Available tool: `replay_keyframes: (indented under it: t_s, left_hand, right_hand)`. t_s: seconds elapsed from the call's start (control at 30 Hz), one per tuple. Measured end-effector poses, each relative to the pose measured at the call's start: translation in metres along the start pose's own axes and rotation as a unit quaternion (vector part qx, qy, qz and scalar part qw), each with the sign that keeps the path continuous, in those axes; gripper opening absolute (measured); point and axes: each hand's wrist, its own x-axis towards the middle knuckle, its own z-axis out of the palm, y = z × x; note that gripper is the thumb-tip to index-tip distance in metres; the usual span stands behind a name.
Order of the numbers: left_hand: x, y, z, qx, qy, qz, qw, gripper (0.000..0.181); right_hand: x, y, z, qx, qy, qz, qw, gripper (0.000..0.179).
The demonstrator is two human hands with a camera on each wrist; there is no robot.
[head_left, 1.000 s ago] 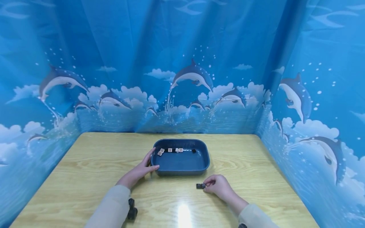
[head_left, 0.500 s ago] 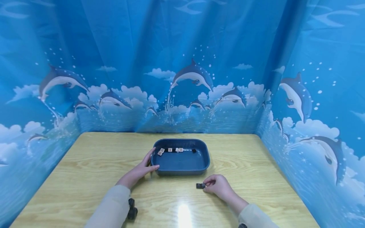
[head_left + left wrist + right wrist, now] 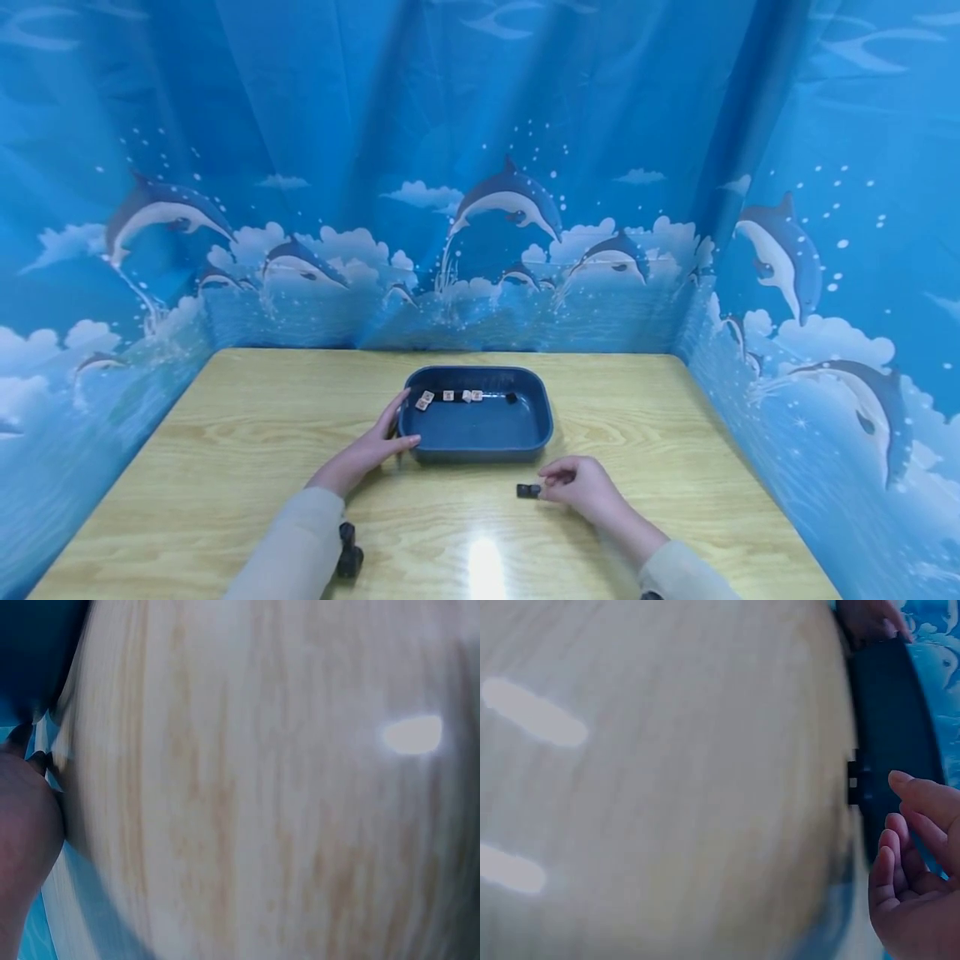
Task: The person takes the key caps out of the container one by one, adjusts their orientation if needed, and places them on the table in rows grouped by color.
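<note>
In the head view my left hand (image 3: 370,450) holds the left end of a dark blue tray (image 3: 480,455), its thumb over the front rim and its other fingers along the left side. Two small black cubes (image 3: 528,491) sit side by side on the table in front of the tray. Just right of them is my right hand (image 3: 583,483), its fingertips at the right cube's edge in this view. The right wrist view shows the right hand (image 3: 922,855) with loosely bent fingers and nothing between thumb and forefinger, apart from the cubes (image 3: 853,780).
Along the tray's back wall lie several small white cubes (image 3: 448,396) with marks on their faces, and a few black ones (image 3: 512,398). The wood-grain table (image 3: 247,433) is bordered by blue dolphin-print curtains (image 3: 465,300) behind and at the sides.
My right hand has let go of the right black cube and shifted slightly right, its fingers loosening. The two cubes, the tray and my left hand have stayed in place.
</note>
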Motion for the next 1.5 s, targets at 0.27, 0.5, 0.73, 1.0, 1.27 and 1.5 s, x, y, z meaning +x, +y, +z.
replay_keyframes:
  t_s: [0.27,0.5,0.73,1.0,1.27,1.5]
  left_hand:
    - [0.0,-0.001,-0.004,-0.005,0.005,-0.001,1.0,0.09]
    - [0.001,-0.003,-0.006,0.005,0.011,0.002,0.9999,0.09]
    - [0.0,-0.004,-0.004,-0.001,0.012,-0.005,0.9999,0.09]
    - [-0.001,-0.003,-0.003,-0.012,0.002,0.01,0.9999,0.089]
    - [0.002,-0.006,-0.001,-0.017,0.001,0.034,0.9993,0.089]
    - [0.002,-0.007,0.001,-0.015,0.013,0.023,0.9995,0.09]
  right_hand:
    - [0.014,-0.031,-0.018,0.005,0.018,-0.016,0.9997,0.028]
    - [0.038,-0.054,-0.027,0.007,0.012,-0.005,0.9999,0.028]
    - [0.07,-0.067,-0.035,-0.024,-0.035,-0.038,0.9984,0.027]
    - [0.103,-0.069,-0.039,-0.032,-0.124,-0.07,0.9893,0.035]
    - [0.129,-0.063,-0.04,-0.093,-0.196,-0.089,0.9722,0.037]
    - [0.147,-0.066,-0.035,-0.227,-0.216,-0.105,0.9437,0.035]
